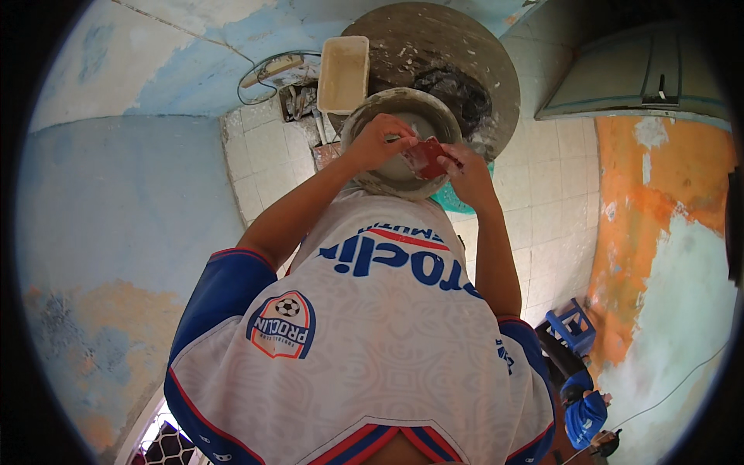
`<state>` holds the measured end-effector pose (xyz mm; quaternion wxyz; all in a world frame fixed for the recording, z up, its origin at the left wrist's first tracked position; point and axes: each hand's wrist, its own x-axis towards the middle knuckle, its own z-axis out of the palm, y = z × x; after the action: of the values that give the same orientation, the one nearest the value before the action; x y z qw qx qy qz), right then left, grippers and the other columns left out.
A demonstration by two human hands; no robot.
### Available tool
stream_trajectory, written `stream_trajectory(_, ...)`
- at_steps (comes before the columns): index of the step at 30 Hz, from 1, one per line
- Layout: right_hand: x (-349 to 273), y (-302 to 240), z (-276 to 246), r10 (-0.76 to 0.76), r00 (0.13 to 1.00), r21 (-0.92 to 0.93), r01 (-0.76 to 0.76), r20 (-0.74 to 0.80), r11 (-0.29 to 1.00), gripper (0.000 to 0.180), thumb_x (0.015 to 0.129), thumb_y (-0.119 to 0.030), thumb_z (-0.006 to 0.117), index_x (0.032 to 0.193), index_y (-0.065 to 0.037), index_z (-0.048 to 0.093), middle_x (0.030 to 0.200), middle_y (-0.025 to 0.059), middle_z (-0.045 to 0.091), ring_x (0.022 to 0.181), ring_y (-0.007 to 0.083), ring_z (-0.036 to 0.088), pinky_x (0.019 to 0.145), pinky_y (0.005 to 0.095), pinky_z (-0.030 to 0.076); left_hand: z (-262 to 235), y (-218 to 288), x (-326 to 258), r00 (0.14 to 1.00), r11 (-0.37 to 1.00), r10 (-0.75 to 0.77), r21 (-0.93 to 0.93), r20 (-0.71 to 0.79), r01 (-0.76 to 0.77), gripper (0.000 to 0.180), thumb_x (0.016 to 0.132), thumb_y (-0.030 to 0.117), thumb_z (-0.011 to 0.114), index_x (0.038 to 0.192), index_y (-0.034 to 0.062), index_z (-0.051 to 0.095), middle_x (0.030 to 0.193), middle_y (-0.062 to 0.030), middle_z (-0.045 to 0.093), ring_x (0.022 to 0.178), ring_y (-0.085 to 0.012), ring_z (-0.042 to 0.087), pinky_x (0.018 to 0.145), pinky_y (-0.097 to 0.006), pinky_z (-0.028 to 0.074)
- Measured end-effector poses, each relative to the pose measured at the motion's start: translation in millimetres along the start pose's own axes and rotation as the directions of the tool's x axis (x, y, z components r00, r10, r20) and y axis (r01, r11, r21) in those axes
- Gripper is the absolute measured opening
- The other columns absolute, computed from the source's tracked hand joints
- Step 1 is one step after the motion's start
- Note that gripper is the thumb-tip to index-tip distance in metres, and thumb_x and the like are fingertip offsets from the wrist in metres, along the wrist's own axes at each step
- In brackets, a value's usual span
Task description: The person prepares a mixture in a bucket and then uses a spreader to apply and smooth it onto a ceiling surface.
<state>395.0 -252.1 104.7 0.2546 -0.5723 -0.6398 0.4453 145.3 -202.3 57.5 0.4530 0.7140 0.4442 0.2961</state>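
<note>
A round bucket point(363, 177) with a paste-crusted rim stands in front of me, greyish wet material inside. Over its opening I hold a flat red piece point(431, 164), smeared with white on its left part; its exact kind is not clear. My right hand point(470, 180) grips its right side, thumb on the face. At the upper left edge, the bent fingers of my left hand point(380, 144) pinch the whitish-smeared part. Both forearms reach forward past my white and blue shirt.
Behind the bucket is a round, spattered tabletop point(434, 27) with a beige rectangular tub point(321, 97) and a crumpled black plastic bag point(457, 87). Part of a green plastic item point(457, 204) shows beneath the bucket. A person point(585, 415) in blue is near a blue stool point(572, 329) at lower right.
</note>
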Motion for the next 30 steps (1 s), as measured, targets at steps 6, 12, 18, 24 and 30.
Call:
stream_trajectory(6,-5,-4,-12,-0.054,0.998,-0.078,0.053,-0.016,0.996,0.024,0.093,-0.009,0.065,0.115,-0.003,0.072,0.100,0.0154,0.066,0.092,0.0323,0.066,0.082,0.0369,0.051,-8,-7,-2,0.934,0.849,-0.287,-0.395,0.211,0.350,0.021,0.095,0.023,0.073,0.099,0.0029,0.076,0.123,-0.0069,0.067,0.109,-0.0157,0.064,0.096,-0.033,0.049)
stream_trajectory(12,-6,-13,-16,-0.091,0.994,-0.075,0.086,-0.065,0.993,0.023,0.092,-0.006,0.064,0.112,-0.005,0.074,0.097,0.0135,0.064,0.091,0.0300,0.066,0.079,0.0369,0.051,-8,0,3,0.953,0.916,-0.243,-0.280,0.182,0.287,0.018,0.091,0.021,0.075,0.092,0.0033,0.078,0.116,-0.0104,0.072,0.110,-0.0180,0.065,0.096,-0.033,0.049)
stream_trajectory(18,-1,-7,-7,-0.170,0.983,-0.097,0.162,-0.076,0.982,0.022,0.091,-0.004,0.065,0.112,-0.002,0.073,0.099,0.0123,0.064,0.089,0.0267,0.065,0.078,0.0333,0.051,-6,5,4,0.977,0.931,-0.149,-0.312,0.153,0.191,0.023,0.088,0.027,0.079,0.087,0.0040,0.077,0.113,-0.0091,0.073,0.110,-0.0200,0.065,0.098,-0.035,0.047)
stream_trajectory(24,3,12,-10,0.004,0.999,-0.003,-0.004,-0.045,1.000,0.025,0.090,-0.007,0.068,0.114,-0.001,0.073,0.095,0.0129,0.068,0.088,0.0265,0.068,0.080,0.0328,0.052,-2,-18,-8,0.999,0.985,0.035,0.171,0.005,-0.035,0.025,0.082,0.024,0.082,0.097,0.0056,0.076,0.103,-0.0101,0.073,0.106,-0.0286,0.065,0.098,-0.040,0.048)
stream_trajectory(30,40,13,33,0.112,0.990,-0.357,-0.075,0.085,0.931,0.025,0.086,-0.015,0.068,0.107,-0.005,0.075,0.102,0.0192,0.071,0.096,0.0353,0.071,0.083,0.0445,0.055,26,-57,-4,0.974,0.964,-0.225,0.147,-0.001,0.222,0.040,0.075,0.022,0.084,0.111,0.0077,0.073,0.112,-0.0153,0.072,0.110,-0.0334,0.066,0.098,-0.041,0.050)
